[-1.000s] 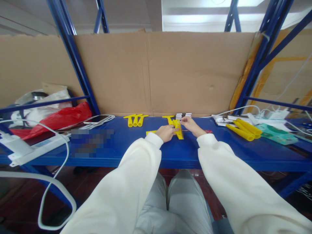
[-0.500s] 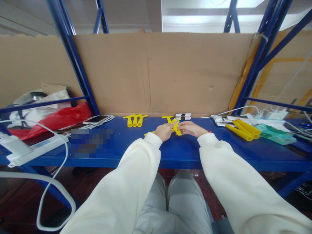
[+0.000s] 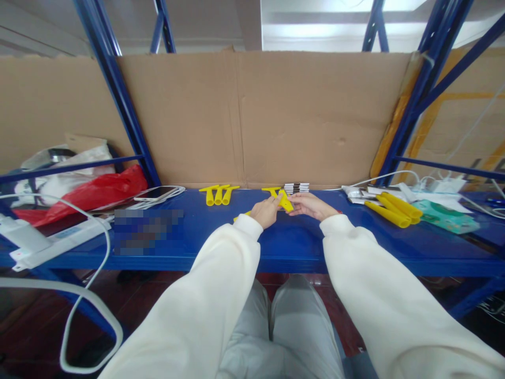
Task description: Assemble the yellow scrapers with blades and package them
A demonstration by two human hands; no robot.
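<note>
Both hands meet over the blue table around a yellow T-shaped scraper (image 3: 285,202), its wide head slanting between my fingers. My left hand (image 3: 265,211) is closed on it from the left. From the right, my right hand (image 3: 311,205) pinches it near the head with bent fingers. A yellow piece (image 3: 242,215) shows beside my left wrist; whether it belongs to the same scraper I cannot tell. Just behind my hands lie another yellow scraper (image 3: 270,190), partly covered, and a stack of small black-and-white pieces (image 3: 296,188).
Three yellow scrapers (image 3: 218,195) lie at the back left. Several yellow tubular handles (image 3: 394,209) rest at right beside a green packet (image 3: 445,216). A phone (image 3: 152,193), red bag (image 3: 90,196) and power strip (image 3: 63,243) occupy the left. Cardboard (image 3: 260,116) closes off the back.
The yellow scraper's head has turned between my hands, and a thin grey strip seen by my fingertips no longer shows. My right hand has shifted slightly, its fingers now more arched.
</note>
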